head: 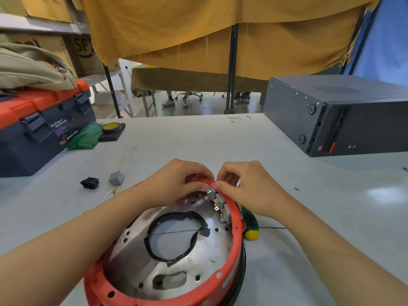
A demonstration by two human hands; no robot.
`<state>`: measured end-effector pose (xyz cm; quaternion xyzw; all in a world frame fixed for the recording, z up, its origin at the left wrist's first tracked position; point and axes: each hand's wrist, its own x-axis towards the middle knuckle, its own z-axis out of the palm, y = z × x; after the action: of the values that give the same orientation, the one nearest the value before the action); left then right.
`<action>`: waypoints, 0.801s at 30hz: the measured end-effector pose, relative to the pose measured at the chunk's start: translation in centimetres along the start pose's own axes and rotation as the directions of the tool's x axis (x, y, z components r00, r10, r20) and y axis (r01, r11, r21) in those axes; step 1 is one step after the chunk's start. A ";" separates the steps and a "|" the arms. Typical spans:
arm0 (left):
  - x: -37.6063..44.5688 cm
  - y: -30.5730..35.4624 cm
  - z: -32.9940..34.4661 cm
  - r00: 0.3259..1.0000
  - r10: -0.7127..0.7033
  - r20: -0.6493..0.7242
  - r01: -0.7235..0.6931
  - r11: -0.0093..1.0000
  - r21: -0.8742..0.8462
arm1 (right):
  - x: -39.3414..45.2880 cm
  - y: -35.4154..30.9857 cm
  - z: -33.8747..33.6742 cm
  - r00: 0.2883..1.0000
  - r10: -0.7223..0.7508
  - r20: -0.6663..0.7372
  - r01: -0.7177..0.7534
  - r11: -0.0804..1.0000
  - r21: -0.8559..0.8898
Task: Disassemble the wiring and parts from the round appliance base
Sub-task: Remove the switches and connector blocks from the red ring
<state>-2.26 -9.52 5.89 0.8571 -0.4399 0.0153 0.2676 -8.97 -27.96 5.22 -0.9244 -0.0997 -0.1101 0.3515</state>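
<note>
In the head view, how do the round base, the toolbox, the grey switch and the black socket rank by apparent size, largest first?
1. Round base, though nearness to the camera enlarges it.
2. Toolbox, partly cut off.
3 and 4. Grey switch and black socket: look alike, not ranked.

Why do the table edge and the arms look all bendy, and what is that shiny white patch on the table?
Head view: the wide-angle lens curves the table and stretches the arms near the bottom corners; the white patch is glare from light on the smooth top; the metal plate in the round base shows shine too.
</note>
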 end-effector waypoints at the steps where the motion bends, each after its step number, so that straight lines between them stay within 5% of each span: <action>1: 0.0 0.0 0.1 1.000 -0.018 -0.013 0.017 0.999 -0.035 | 0.2 0.1 0.0 1.000 0.025 0.006 -0.026 1.000 0.017; 10: 0.0 -0.7 0.9 0.998 -0.039 -0.055 0.034 0.995 -0.093 | 1.2 1.7 -0.3 0.954 0.217 0.205 -0.288 0.848 0.445; 24: 0.0 -0.9 1.0 0.999 0.012 -0.031 -0.012 1.000 0.002 | 0.5 2.5 0.3 0.969 0.170 0.181 -0.238 0.840 0.487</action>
<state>-1.84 -9.58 4.60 0.8544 -0.4408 0.0304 0.2735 -7.75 -29.57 3.60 -0.8105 -0.0488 0.0186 0.5834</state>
